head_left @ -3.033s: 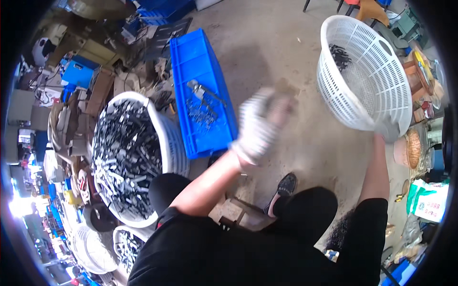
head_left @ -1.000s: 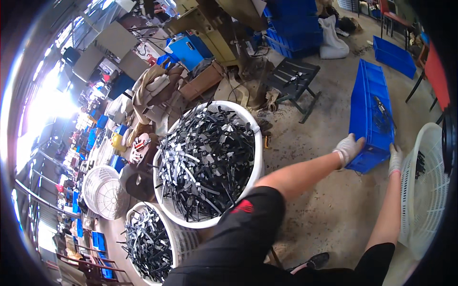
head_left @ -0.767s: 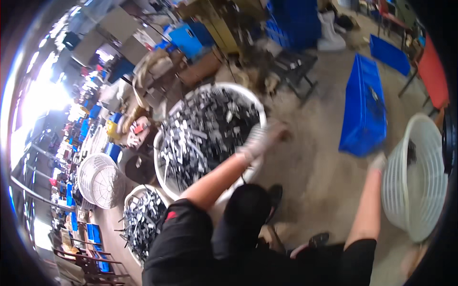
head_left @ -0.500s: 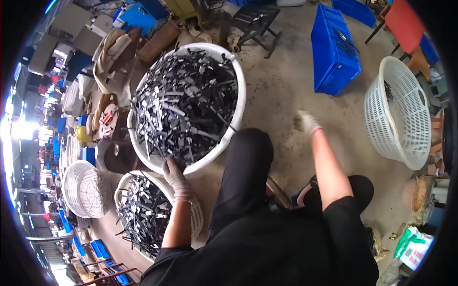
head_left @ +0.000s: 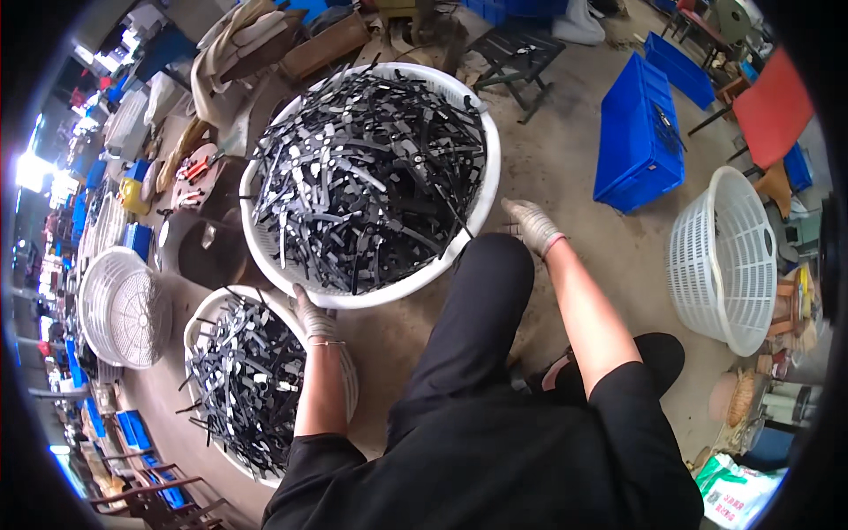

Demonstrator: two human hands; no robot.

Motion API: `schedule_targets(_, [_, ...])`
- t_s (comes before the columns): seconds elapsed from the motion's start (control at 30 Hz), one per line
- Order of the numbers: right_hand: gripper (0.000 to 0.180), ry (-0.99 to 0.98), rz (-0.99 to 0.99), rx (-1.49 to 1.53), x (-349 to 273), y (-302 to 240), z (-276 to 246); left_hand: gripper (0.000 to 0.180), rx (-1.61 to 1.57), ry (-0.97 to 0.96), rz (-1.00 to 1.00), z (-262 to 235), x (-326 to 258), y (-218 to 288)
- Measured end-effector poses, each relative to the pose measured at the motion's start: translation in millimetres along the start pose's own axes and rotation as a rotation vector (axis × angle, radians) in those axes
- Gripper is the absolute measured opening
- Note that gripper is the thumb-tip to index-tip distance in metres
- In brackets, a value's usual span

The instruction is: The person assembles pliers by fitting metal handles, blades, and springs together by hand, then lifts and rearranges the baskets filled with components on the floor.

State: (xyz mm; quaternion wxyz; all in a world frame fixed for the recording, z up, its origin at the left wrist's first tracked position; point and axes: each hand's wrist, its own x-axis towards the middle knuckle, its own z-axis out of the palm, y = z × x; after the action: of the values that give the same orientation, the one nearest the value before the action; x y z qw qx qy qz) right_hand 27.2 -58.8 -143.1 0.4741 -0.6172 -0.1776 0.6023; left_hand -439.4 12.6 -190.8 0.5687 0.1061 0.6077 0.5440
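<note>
A large round white basket (head_left: 491,190) stands in front of me, heaped with thin black and grey strip-like pieces (head_left: 353,177). My left hand (head_left: 313,316), in a pale work glove, grips this basket's near-left rim; part of the fingers is hidden there. To the right of the same basket, my right hand (head_left: 533,226), also gloved, reaches forward beside my raised knee. Its fingers are stretched out with nothing in them, a short way off the rim. A smaller white basket (head_left: 201,311) full of similar pieces sits below my left forearm.
At the right stands a white slatted basket (head_left: 726,265). Beyond it are a blue crate (head_left: 632,137) and a red chair (head_left: 772,110). A dark folding stool (head_left: 517,57) stands behind the large basket. Another white basket (head_left: 119,305) lies at the left, near cluttered goods.
My right hand has come inward and forward, nearer the large basket's right side. The left hand stays at the rim, its fingers less over the pieces. The whole view has turned slightly.
</note>
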Motion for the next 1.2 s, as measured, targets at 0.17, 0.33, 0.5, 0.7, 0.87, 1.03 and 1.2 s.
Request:
schedule_targets(0.17, [0.064,-0.015,0.018,-0.059,4.0,-27.3,26.4,0.066,0.085,0.221,0.223,-23.3,54.8,-8.4])
schedule_targets(0.33, [0.041,-0.085,0.010,-0.021,8.3,-12.5,17.3,0.074,0.307,0.363,0.316,42.8,1.6,-16.5])
schedule_targets(0.5, [0.041,-0.101,0.002,-0.123,10.6,-19.7,21.5,0.067,0.171,0.345,0.297,47.4,-11.8,-17.3])
schedule_targets(0.7, [0.041,-0.142,-0.061,-0.095,12.3,1.7,5.1,0.044,0.526,0.221,0.476,15.8,30.1,-45.5])
schedule_targets(0.87, [0.048,-0.094,0.022,0.087,39.0,25.8,0.9,0.060,0.447,0.504,0.510,38.0,1.2,-31.4])
schedule_targets(1.03, [0.050,-0.046,0.124,0.117,69.5,36.4,-9.6,0.055,0.607,0.349,0.359,24.6,-38.2,-9.1])
schedule_targets(1.2, [0.039,0.044,0.106,-0.093,58.7,16.8,-5.0,0.050,1.206,-0.066,0.820,-24.3,-123.2,-12.9])
